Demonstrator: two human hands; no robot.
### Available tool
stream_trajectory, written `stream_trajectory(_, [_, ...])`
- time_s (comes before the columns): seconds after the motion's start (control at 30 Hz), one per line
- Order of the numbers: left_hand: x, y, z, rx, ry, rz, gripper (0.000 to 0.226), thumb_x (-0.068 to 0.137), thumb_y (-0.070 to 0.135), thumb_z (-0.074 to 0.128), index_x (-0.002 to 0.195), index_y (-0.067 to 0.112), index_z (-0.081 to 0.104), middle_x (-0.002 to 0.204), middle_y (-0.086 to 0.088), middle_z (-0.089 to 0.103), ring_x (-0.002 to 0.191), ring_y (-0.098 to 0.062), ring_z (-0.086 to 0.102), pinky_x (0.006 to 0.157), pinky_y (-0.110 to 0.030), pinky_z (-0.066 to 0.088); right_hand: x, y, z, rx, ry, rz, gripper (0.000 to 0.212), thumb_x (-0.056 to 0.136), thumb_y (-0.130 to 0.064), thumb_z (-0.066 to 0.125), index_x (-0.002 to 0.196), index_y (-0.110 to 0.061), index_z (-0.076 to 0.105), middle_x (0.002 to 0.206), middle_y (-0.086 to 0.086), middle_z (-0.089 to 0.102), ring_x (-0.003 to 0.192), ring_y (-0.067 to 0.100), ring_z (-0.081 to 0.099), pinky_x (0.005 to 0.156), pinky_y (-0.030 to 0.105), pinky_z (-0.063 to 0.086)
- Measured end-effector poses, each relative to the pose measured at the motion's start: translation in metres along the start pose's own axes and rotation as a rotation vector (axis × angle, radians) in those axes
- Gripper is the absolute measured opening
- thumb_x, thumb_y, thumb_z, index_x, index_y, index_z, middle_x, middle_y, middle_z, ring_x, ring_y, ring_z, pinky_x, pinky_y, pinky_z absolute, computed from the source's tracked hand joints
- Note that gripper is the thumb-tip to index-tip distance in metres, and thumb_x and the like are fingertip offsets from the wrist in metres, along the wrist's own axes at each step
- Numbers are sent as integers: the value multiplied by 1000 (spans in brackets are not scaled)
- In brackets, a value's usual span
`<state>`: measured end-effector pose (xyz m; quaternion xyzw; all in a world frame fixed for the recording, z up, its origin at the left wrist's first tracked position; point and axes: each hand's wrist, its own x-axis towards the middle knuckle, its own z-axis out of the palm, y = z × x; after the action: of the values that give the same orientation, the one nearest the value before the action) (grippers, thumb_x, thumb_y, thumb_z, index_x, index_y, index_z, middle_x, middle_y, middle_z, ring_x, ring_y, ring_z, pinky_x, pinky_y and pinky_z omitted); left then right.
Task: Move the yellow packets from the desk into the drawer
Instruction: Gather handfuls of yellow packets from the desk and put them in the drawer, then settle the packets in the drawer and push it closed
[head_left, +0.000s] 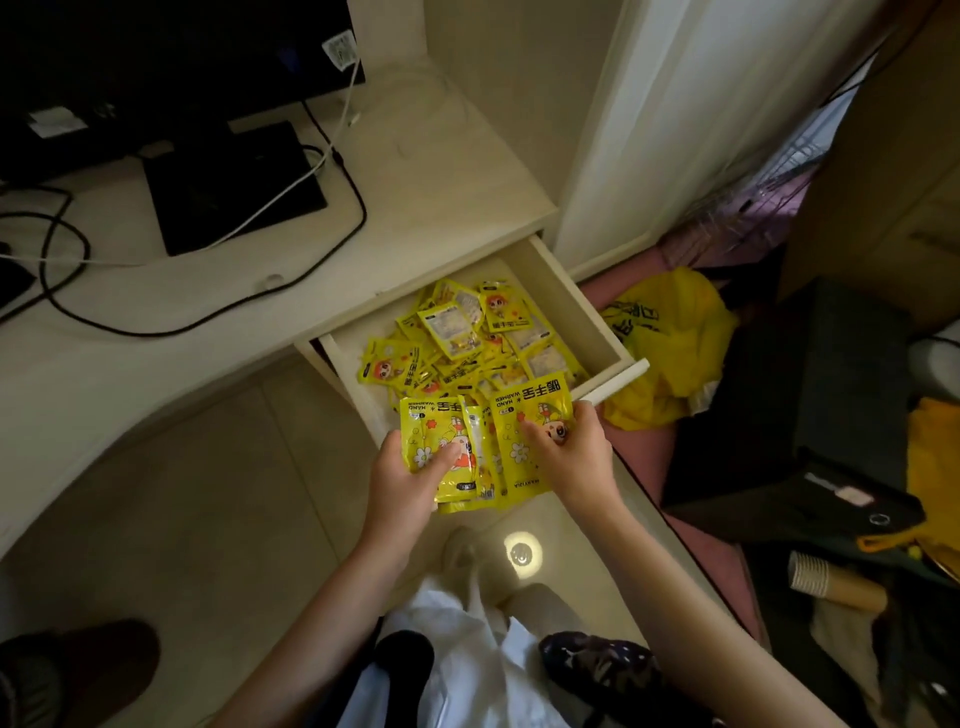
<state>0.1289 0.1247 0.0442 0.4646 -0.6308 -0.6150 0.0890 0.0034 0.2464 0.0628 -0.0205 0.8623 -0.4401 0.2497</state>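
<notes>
Packets (470, 457) in yellow wrappers are held fanned over the near edge of the open drawer (597, 317), above the front panel. At least 3 packets show in the fan; the exact count cannot be told, since they overlap. The left hand (410, 480) grips the left side of the fan, thumb curled across the face of the front packet, fingers hidden beneath. The right hand (574, 452) pinches the rightmost packet, thumb and fingertips pressed on its printed face. The 2 hands sit just beside each other, the fan between them.

Behind the hands, the drawer holds a loose pile of packets (467, 343) of the same kind, lying at mixed angles, some face up and some back up. Their number is too large and too overlapped to count.

The drawer is pulled out from under the desk (171, 343). On the desk stand 1 monitor (156, 67) on a dark base, with 1 black cable (332, 260) and 1 white cable (291, 192) trailing across the top. To the right of the drawer, on the floor, lies 1 yellow plastic bag (670, 332), touching the drawer's front corner.
</notes>
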Motion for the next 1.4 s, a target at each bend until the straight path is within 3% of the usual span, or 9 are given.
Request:
stream_trajectory(0.17, [28,14,15,-4,15,-78,50,70,56,74,109,31,55,107,10,67,103,-12,64,92,-46,52,41,-14,1,-53,-43,-6,39,83,-40,69,108,-16,50,97,2,65,87,20,64,79,45,56])
stream_trajectory(0.27, [47,14,30,20,58,-81,76,69,60,73,129,19,49,127,2,60,119,-19,56,102,-44,45,68,-18,0,-92,-80,-29,42,84,-40,68,112,-15,49,99,0,64,85,17,63,75,41,56])
stream_trajectory(0.33, [56,18,42,24,94,-85,67,76,47,74,130,16,49,126,1,60,118,-19,56,101,-40,45,88,-20,-1,-137,-130,-41,46,84,-40,67,116,-12,48,102,0,63,82,15,61,71,34,53])
stream_trajectory(0.47, [75,18,67,44,212,-164,59,81,37,73,128,12,49,122,5,56,117,-17,53,93,-30,40,130,-20,-3,-181,-265,-43,46,86,-37,66,119,-12,47,113,5,63,103,25,63,82,39,54])
stream_trajectory(0.63, [94,13,97,-16,388,-338,73,78,42,74,136,8,44,138,-11,51,128,-30,47,104,-43,40,176,-17,2,-235,-400,-40,36,86,-33,66,112,-16,48,107,2,64,98,22,63,82,40,54])
stream_trajectory(0.93, [136,-19,111,-57,428,-513,104,57,77,65,140,21,39,143,-8,46,128,-32,47,103,-56,40,233,-2,42,-258,-550,54,35,91,-26,60,120,-12,44,99,-3,56,69,3,50,52,19,40])
stream_trajectory(1.1, [170,-39,109,-42,433,-527,74,86,41,65,145,11,33,148,-11,38,131,-31,42,101,-39,40,251,8,69,-227,-611,133,40,94,-32,55,127,-12,42,107,-3,51,95,12,49,78,28,41])
stream_trajectory(1.23, [178,-55,104,43,388,-548,49,91,25,62,133,8,43,126,-11,55,95,-19,52,76,-30,42,266,22,67,-330,-601,127,29,96,-33,48,115,-12,51,87,-3,62,70,10,54,53,23,39])
stream_trajectory(1.4, [160,-64,93,152,359,-572,47,90,14,62,134,8,45,126,-14,59,91,-21,56,75,-29,40,280,29,39,-508,-577,98,17,95,-23,46,93,-17,62,75,-1,59,60,12,54,49,22,41])
